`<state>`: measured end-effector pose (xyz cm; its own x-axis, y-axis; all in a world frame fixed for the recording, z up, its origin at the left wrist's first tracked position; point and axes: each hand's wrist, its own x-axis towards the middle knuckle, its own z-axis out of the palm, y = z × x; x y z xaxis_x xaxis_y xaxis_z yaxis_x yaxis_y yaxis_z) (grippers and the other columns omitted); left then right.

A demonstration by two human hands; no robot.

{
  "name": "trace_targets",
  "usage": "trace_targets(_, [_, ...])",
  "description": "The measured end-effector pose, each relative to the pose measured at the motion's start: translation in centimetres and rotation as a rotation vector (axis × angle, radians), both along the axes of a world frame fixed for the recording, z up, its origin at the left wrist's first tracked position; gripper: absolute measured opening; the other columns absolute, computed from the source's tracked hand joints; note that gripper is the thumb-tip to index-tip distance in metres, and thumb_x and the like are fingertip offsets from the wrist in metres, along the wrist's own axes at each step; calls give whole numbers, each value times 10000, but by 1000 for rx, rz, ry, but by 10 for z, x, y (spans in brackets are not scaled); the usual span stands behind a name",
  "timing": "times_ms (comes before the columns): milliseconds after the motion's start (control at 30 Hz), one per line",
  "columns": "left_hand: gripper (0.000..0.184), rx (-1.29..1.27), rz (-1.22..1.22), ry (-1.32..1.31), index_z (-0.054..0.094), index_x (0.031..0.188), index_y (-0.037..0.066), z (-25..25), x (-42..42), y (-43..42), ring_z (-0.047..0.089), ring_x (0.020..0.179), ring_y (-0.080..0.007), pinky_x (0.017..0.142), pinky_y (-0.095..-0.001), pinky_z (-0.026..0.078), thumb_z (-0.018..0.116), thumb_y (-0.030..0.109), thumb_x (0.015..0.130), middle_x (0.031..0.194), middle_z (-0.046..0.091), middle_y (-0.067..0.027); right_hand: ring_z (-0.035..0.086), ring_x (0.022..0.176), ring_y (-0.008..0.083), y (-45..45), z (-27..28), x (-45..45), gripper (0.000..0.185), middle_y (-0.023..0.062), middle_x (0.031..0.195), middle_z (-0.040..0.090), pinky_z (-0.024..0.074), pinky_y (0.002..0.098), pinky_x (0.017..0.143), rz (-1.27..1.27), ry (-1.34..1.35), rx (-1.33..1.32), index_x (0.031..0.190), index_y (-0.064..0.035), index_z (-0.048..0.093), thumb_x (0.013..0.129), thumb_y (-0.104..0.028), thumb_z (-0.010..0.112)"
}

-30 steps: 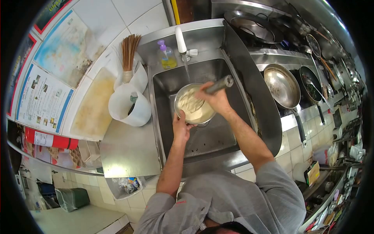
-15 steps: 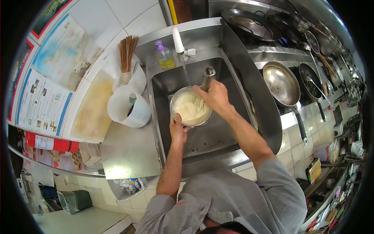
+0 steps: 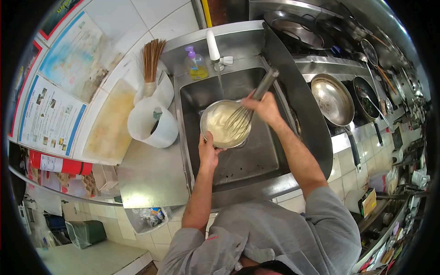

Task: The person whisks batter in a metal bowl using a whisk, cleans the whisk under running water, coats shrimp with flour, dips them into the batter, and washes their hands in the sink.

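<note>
A round metal bowl [image 3: 205,113] of pale, creamy batter [image 3: 221,121] is held over the sink [image 3: 256,167]. My left hand [image 3: 209,151] grips its near left rim, thumb on top and fingers underneath. Closed round the metal handle of a whisk [image 3: 239,120] is my right hand [image 3: 264,107], at the bowl's right side. The whisk's wires dip into the batter, and its handle slants up to the right. Behind the bowl, a thin stream of water runs from the white-handled tap [image 3: 212,45].
A soap bottle [image 3: 197,66] stands left of the tap. White containers [image 3: 152,124], one holding a bundle of thin sticks [image 3: 151,59], stand left of the sink. Pans [image 3: 332,101] sit on the stove at the right, beyond the sink's raised side wall [image 3: 300,91].
The whisk has swept through the batter, and its handle now leans to the right with my right hand further right. My left hand keeps its hold on the bowl.
</note>
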<state>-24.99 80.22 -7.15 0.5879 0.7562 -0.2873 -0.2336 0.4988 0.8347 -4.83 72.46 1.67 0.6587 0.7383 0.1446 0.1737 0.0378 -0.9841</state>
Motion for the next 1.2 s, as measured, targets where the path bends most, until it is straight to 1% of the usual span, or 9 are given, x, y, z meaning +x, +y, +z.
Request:
trace_targets(100, [396, 1, -15, -1, 393, 1236, 63, -2, 6, -8, 634, 760, -214, 506, -312, 544, 445, 334, 953, 1001, 590, -129, 526, 698, 80, 5, -5, -5, 170, -3, 706, 579, 417, 248, 649, -260, 93, 7, 754, -35, 612, 712, -141, 738])
trace_targets(233, [398, 7, -37, -3, 392, 1239, 70, 0, 3, 0, 631, 753, -212, 509, -307, 544, 451, 338, 950, 1024, 584, -131, 509, 588, 76, -8, 2, -12, 170, -5, 630, 565, 404, 232, 560, 123, -112, 27, 731, -6, 607, 718, -132, 722])
trace_targets(367, [385, -19, -30, -9, 396, 1233, 69, 0, 12, -12, 634, 738, -213, 507, -298, 536, 451, 327, 952, 1022, 588, -122, 531, 712, 75, 3, 0, -5, 162, 1, 692, 582, 420, 255, 666, -307, 106, 35, 755, -34, 617, 703, -128, 738])
trace_targets(467, [372, -27, -10, -17, 407, 1216, 62, 1, 9, -5, 634, 750, -213, 511, -302, 540, 451, 322, 953, 1023, 586, -123, 535, 602, 92, -9, 3, -17, 146, 17, 642, 582, 429, 239, 572, 164, -146, -11, 750, -4, 613, 721, -104, 716])
trace_targets(600, [353, -14, -18, -10, 418, 1198, 54, -2, 5, -10, 639, 746, -208, 512, -309, 546, 446, 310, 956, 1019, 589, -119, 569, 769, 92, -8, 14, 8, 181, 19, 725, 610, 461, 261, 686, -6, 106, -88, 769, -35, 617, 705, -135, 753])
trace_targets(700, [346, -5, -33, -16, 416, 1206, 61, 1, 14, -13, 640, 737, -202, 510, -304, 548, 438, 304, 960, 1016, 593, -119, 570, 649, 110, 4, 6, -27, 206, 21, 675, 606, 461, 262, 605, 174, -22, 149, 793, -29, 625, 722, -175, 752])
trace_targets(733, [346, -8, -38, -10, 416, 1206, 61, 1, 12, -14, 640, 737, -202, 510, -304, 548, 438, 304, 960, 1016, 593, -119, 564, 578, 121, 7, 8, -29, 237, 41, 640, 612, 460, 277, 563, 97, -343, 122, 806, -14, 631, 738, -210, 744])
trace_targets(867, [390, 11, -15, 17, 396, 1262, 82, 8, 2, -7, 635, 774, -198, 512, -307, 549, 452, 314, 953, 1053, 588, -103, 601, 625, 127, 1, 26, -31, 265, 93, 673, 642, 473, 306, 580, -205, -343, -236, 783, 22, 631, 746, -223, 726])
trace_targets(1200, [351, -33, 14, -28, 390, 1238, 70, 2, 5, -18, 638, 708, -206, 489, -295, 544, 424, 290, 966, 994, 595, -120, 553, 592, 102, 11, -2, -36, 189, 34, 648, 615, 445, 272, 566, -226, -56, 53, 753, -5, 626, 747, -167, 723])
